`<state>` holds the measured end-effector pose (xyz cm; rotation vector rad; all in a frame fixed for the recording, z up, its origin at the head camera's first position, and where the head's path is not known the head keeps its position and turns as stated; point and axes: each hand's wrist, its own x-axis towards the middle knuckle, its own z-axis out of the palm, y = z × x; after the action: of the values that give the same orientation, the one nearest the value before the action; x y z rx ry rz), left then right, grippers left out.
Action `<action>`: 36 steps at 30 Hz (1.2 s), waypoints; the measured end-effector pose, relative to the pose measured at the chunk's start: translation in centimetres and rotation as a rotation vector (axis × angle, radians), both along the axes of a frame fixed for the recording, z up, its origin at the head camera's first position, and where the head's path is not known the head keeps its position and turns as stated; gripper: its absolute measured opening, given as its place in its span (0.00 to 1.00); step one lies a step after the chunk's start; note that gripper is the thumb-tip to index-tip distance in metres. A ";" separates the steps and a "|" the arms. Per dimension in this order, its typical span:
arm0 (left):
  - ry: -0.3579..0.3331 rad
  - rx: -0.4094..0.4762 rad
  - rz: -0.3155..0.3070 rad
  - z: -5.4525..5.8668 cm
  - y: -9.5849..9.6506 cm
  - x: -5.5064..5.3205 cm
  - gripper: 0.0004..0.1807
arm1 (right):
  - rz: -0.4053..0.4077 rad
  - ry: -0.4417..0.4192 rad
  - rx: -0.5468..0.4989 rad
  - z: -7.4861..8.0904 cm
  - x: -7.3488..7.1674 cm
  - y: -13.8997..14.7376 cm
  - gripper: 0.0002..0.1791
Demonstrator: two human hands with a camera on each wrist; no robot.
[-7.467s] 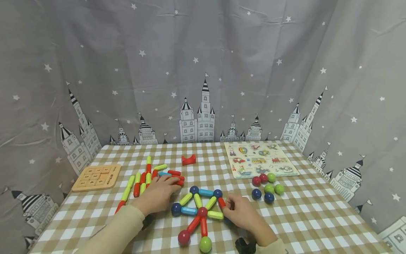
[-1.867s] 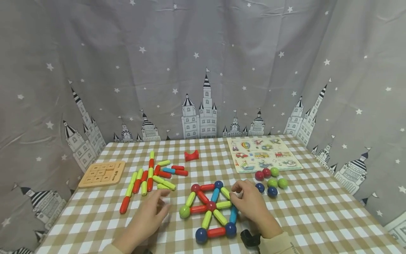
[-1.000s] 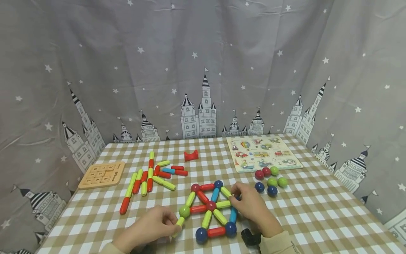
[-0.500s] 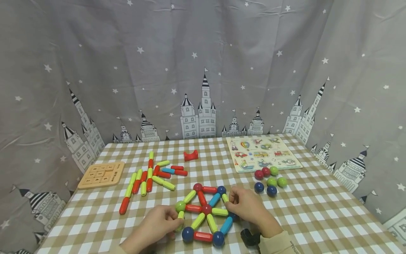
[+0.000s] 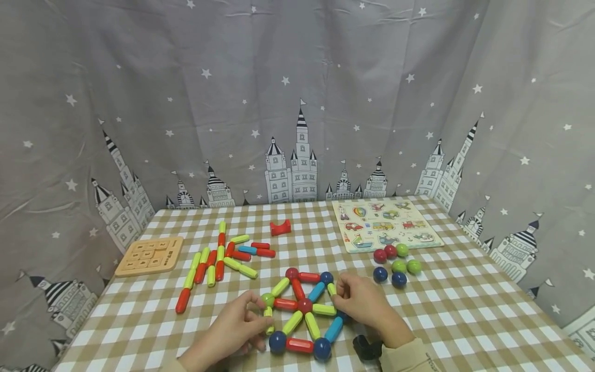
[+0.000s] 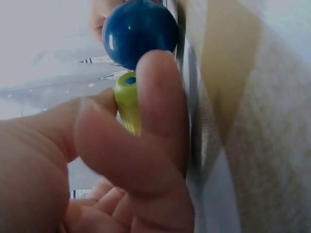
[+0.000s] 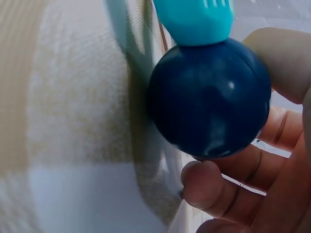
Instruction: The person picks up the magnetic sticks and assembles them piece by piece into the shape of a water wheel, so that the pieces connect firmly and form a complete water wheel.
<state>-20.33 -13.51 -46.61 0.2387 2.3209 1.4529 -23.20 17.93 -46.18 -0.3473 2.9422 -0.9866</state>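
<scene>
- Head view: between thumb and fingers of the left hand (image 5: 237, 323), a yellow-green rod (image 5: 268, 313), apparently pinched; far end at the green ball (image 5: 267, 299), just past the fingertips.
- Left wrist view: other end of that rod aimed at a near blue ball (image 6: 141, 34), just ahead of the fingers; whether touching, cannot tell.
- From left fingertips across to right: a wheel of rods and balls around a red ball (image 5: 304, 306).
- Beside the curled fingers of the right hand (image 5: 364, 302): a second yellow-green rod (image 5: 332, 289); gripped or merely touched, cannot tell. Right wrist view: an outer blue ball (image 7: 209, 97), joined to a teal rod (image 7: 197, 22), in front of those fingers.
- Likely trouble: rod end missing the near blue ball through a slightly skewed pinch; wheel twisting or joints parting from uneven pressure between hands.
- Beyond the left fingers: loose rods (image 5: 220, 272). Past the right fingers: loose balls (image 5: 398, 279).
</scene>
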 end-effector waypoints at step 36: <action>0.276 -0.152 -0.405 0.0 -0.1 0.2 0.22 | -0.013 -0.009 -0.048 -0.1 0.0 -0.1 0.11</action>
<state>-20.17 -13.56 -46.62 0.8571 2.3928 1.0945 -23.24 17.83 -46.27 -0.3244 2.9209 -1.0594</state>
